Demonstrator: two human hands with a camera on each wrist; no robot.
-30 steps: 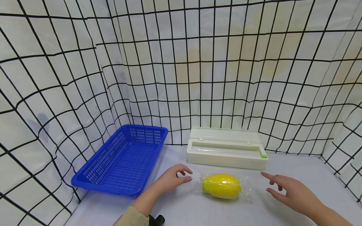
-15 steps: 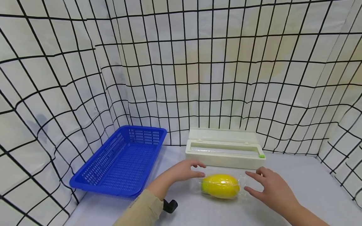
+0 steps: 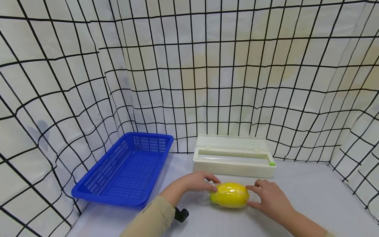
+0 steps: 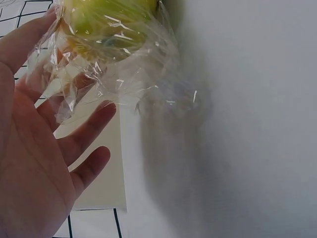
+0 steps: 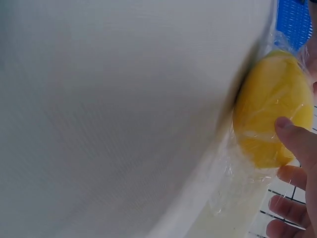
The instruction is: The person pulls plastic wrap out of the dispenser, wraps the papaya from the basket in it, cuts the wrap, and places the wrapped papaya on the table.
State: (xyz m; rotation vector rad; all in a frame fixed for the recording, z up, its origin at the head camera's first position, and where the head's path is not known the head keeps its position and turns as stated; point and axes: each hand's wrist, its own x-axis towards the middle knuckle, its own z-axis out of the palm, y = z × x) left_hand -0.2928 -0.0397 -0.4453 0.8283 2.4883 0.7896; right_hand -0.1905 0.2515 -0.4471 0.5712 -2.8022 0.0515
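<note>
A yellow papaya [image 3: 231,196] with a greenish end, wrapped in clear cling film [image 4: 74,84], lies on the white table. At its left end is my left hand [image 3: 195,181], thumb and forefinger around the wrapped tip; the other fingers spread behind the film in the left wrist view. My right hand [image 3: 273,200] pinches the opposite end. In the right wrist view its thumb [image 5: 292,134] presses on the yellow skin while a finger sits behind. Behind the papaya stands a white cling film dispenser [image 3: 234,169], lid up, a film roll inside and a green slider at its right end.
A blue slotted plastic basket [image 3: 148,177] stands at the left, its inside showing no contents. White cloth walls with a black grid [image 3: 219,79] enclose the table at the back and sides. A black device part [image 3: 182,215] shows beside the left sleeve.
Both hands have moved inward to the papaya's two ends, the right coming leftward and the left coming rightward. They were apart from it a second ago and now touch it.
</note>
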